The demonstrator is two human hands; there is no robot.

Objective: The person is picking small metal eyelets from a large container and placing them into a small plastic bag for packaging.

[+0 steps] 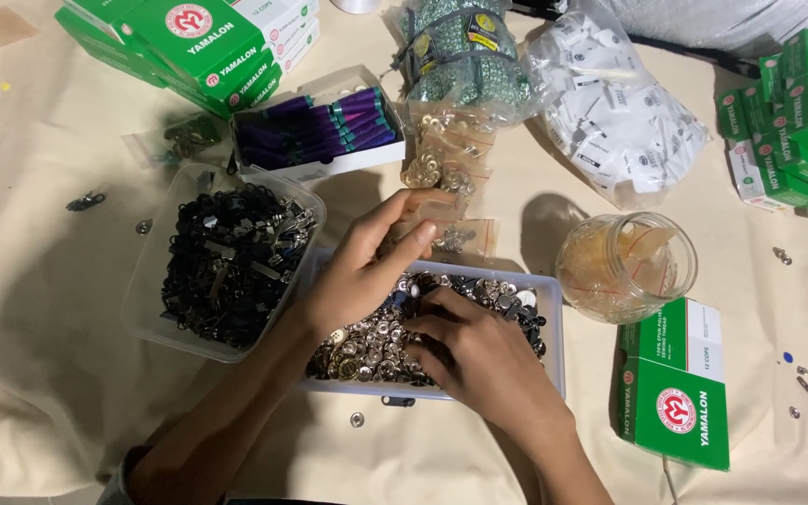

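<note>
Cream cloth [39, 309] under everything; left hand [362, 271] and right hand [479, 355] spread, fingers down in the tray of metal buttons [554, 318], glass jar [627, 265] at three o'clock, green boxes [675, 393] beyond.

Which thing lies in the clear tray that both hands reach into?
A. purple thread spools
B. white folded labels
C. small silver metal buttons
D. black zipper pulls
C: the left hand and the right hand both rest in the clear tray, which is full of small silver metal buttons; the black zipper pulls fill a separate tub to its left.
</note>
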